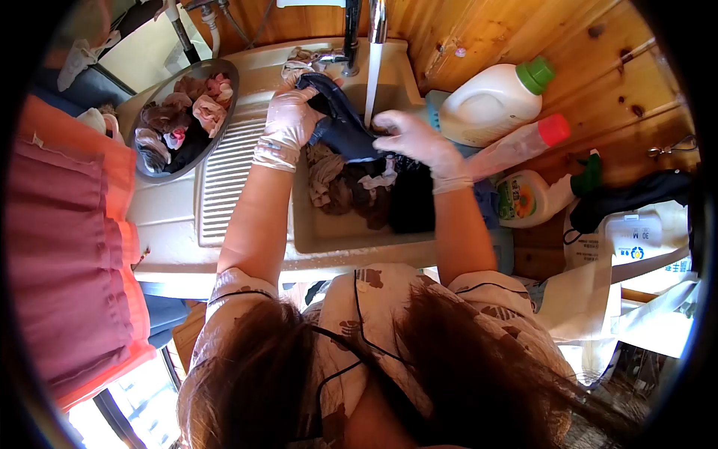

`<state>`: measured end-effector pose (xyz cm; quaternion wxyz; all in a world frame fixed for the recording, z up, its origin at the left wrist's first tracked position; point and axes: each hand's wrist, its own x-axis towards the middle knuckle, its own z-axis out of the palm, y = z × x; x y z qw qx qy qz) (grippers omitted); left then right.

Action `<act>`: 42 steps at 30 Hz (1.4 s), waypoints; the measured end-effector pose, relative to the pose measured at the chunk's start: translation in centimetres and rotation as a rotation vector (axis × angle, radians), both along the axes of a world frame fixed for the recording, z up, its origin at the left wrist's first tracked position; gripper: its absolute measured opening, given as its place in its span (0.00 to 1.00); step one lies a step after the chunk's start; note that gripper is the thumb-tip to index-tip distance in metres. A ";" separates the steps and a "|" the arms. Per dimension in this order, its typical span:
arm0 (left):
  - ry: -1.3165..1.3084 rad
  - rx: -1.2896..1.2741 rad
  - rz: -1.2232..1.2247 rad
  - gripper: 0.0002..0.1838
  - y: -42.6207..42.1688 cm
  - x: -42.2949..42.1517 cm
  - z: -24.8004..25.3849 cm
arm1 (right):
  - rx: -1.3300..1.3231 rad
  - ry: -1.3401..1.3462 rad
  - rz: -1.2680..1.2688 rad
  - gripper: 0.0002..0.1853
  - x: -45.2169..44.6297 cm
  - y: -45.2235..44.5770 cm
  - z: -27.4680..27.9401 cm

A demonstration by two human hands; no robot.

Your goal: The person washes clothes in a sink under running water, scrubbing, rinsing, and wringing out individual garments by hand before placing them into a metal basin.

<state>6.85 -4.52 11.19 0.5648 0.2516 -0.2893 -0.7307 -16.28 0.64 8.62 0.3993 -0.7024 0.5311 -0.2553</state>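
Both hands wear thin, whitish see-through gloves. My left hand (292,121) is closed on the edge of a dark blue garment (340,123), which it lifts over the sink (299,232). My right hand (420,142) is beside the garment's right side, thumb and fingers apart; whether its fingertips touch the cloth I cannot tell. Water (372,78) runs from the tap (378,22) down between the hands onto the garment. Below, brown and beige clothes (329,183) and a black garment (411,198) lie in the basin.
A grey basin (233,105) of small clothes stands left on the ribbed drainboard (232,187). At right are a white jug with a green cap (490,105), a red-capped bottle (520,146) and a spray bottle (527,198). A pink curtain (67,262) hangs at far left.
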 end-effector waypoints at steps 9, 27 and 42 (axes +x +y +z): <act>0.515 0.133 -0.210 0.17 0.3 0.8 0.4 | 0.367 -0.544 -0.106 0.33 6.1 0.2 -9.0; 0.675 0.523 -0.253 0.14 3.4 -6.5 -18.1 | -0.323 -0.021 -0.323 0.17 8.7 5.9 -3.6; 0.493 0.645 -0.177 0.22 3.9 -5.4 -14.3 | -0.412 0.108 -0.278 0.11 9.1 2.6 -6.1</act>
